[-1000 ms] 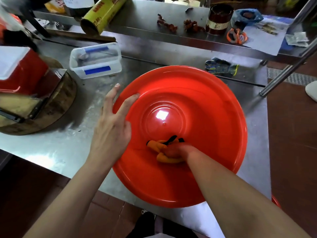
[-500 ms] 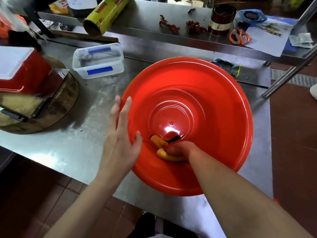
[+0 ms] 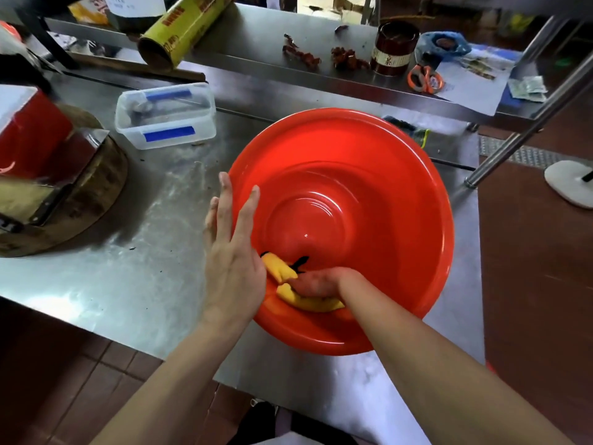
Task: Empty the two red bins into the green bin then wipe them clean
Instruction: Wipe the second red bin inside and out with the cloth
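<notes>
A large round red bin (image 3: 385,194) sits on the steel table (image 3: 134,284), its inside empty and glossy. Inside it, low on the near wall, my right hand (image 3: 316,282) grips a yellow cloth (image 3: 306,301) with black trim and presses it against the plastic. My left hand (image 3: 231,252) lies with straight fingers against the bin's left rim, thumb side inside the bin, close to the cloth. No green bin is in view.
A clear plastic box (image 3: 165,115) with blue tape stands left of the bin. A wooden chopping block (image 3: 80,194) carries a red box (image 3: 29,133). A glove (image 3: 414,131) lies behind the bin. The raised shelf (image 3: 256,43) holds a yellow roll (image 3: 183,27), a dark tin (image 3: 396,48) and scissors (image 3: 425,78).
My left hand has slid along the rim toward me, its thumb now inside the bin. My right hand has moved the cloth slightly left and nearer along the bin's wall.
</notes>
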`<action>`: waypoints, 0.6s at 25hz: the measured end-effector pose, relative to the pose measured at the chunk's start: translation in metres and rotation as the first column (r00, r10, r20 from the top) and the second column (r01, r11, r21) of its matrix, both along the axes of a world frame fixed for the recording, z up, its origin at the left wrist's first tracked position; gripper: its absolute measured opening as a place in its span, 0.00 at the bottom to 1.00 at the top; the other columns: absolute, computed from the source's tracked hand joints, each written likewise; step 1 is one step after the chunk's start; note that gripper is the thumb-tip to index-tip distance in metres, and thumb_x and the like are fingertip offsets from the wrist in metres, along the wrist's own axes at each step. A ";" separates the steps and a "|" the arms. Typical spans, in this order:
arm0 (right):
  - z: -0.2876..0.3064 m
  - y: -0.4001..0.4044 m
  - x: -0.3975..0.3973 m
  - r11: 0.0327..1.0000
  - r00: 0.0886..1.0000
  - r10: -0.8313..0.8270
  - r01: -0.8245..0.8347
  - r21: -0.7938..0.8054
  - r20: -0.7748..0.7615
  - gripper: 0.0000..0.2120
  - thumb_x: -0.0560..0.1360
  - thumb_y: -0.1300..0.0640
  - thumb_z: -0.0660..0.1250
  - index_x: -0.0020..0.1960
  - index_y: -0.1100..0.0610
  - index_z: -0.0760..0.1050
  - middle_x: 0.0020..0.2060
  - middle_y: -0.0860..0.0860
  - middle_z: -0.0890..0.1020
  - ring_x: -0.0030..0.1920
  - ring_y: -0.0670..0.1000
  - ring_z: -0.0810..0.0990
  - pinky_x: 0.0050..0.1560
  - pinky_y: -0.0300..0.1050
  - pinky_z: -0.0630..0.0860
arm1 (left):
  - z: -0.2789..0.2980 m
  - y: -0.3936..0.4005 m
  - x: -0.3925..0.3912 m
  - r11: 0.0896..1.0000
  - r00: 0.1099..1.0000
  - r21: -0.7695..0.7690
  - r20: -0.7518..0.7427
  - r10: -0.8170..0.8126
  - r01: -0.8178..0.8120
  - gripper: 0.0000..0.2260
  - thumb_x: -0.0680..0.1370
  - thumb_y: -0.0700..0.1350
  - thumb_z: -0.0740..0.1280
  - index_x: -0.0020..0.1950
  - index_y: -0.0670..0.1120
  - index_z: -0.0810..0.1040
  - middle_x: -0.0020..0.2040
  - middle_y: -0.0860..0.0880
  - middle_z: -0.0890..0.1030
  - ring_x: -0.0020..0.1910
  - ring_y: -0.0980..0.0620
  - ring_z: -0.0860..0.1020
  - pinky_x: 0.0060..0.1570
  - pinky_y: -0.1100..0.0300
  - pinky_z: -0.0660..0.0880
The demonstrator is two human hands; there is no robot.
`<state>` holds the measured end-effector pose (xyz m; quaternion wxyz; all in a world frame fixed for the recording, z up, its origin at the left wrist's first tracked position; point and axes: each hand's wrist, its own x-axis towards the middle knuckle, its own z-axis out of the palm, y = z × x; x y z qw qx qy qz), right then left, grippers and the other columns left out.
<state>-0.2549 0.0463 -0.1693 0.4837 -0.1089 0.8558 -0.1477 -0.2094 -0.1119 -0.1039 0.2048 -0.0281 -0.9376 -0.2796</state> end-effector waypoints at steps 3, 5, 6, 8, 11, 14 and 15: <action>0.029 0.005 0.021 0.996 1.000 0.010 -0.012 -0.086 -0.016 0.25 0.87 0.46 0.45 0.82 0.52 0.56 0.81 0.54 0.57 0.79 0.55 0.58 0.75 0.46 0.55 | 0.000 0.002 -0.005 0.999 0.999 -0.027 0.036 0.034 -0.033 0.40 0.73 0.23 0.58 0.81 0.50 0.61 0.84 0.46 0.47 0.82 0.41 0.51 0.77 0.68 0.41; 0.059 0.009 0.034 0.997 1.000 0.005 -0.005 -0.075 0.006 0.25 0.87 0.45 0.45 0.80 0.52 0.60 0.79 0.56 0.63 0.76 0.56 0.64 0.69 0.45 0.61 | -0.002 -0.001 -0.006 0.999 0.998 -0.034 0.042 0.041 -0.040 0.39 0.73 0.23 0.59 0.81 0.49 0.62 0.84 0.46 0.47 0.82 0.41 0.51 0.75 0.71 0.40; 0.067 0.013 0.042 0.998 1.000 -0.008 0.009 -0.063 0.019 0.25 0.86 0.45 0.46 0.79 0.53 0.62 0.77 0.56 0.66 0.72 0.56 0.68 0.64 0.44 0.63 | -0.003 -0.002 -0.007 0.999 0.999 -0.036 0.044 0.031 -0.029 0.39 0.73 0.23 0.59 0.80 0.49 0.63 0.84 0.46 0.47 0.82 0.41 0.51 0.75 0.70 0.40; 0.086 0.018 0.056 0.997 0.997 -0.033 0.038 -0.072 0.066 0.26 0.85 0.42 0.48 0.74 0.55 0.68 0.71 0.57 0.73 0.60 0.55 0.72 0.55 0.43 0.63 | -0.002 -0.004 -0.008 1.000 0.998 -0.020 0.062 -0.013 0.014 0.39 0.73 0.22 0.59 0.80 0.48 0.64 0.84 0.46 0.48 0.82 0.42 0.51 0.75 0.71 0.40; 0.093 0.019 0.068 0.997 0.996 -0.039 0.045 -0.069 0.080 0.24 0.85 0.40 0.48 0.70 0.54 0.70 0.63 0.56 0.76 0.54 0.54 0.70 0.54 0.46 0.64 | 0.003 -0.001 -0.007 0.998 0.996 0.000 0.068 -0.062 0.062 0.38 0.73 0.22 0.59 0.79 0.49 0.66 0.84 0.47 0.50 0.82 0.43 0.52 0.73 0.74 0.44; 0.060 0.017 0.064 0.999 0.999 -0.037 0.038 -0.010 0.036 0.26 0.85 0.40 0.45 0.74 0.52 0.68 0.70 0.55 0.73 0.65 0.58 0.72 0.63 0.50 0.67 | 0.007 0.005 -0.002 0.994 0.991 -0.026 0.075 -0.107 0.110 0.37 0.74 0.23 0.60 0.79 0.51 0.66 0.84 0.49 0.49 0.82 0.44 0.51 0.68 0.57 0.59; 0.044 0.015 0.057 0.999 0.998 -0.045 0.044 0.027 0.049 0.26 0.85 0.41 0.44 0.78 0.50 0.64 0.75 0.56 0.68 0.71 0.59 0.68 0.69 0.51 0.64 | 0.009 0.007 0.000 0.990 0.988 -0.033 0.078 -0.131 0.134 0.37 0.74 0.24 0.61 0.79 0.51 0.66 0.84 0.50 0.48 0.82 0.44 0.51 0.67 0.53 0.61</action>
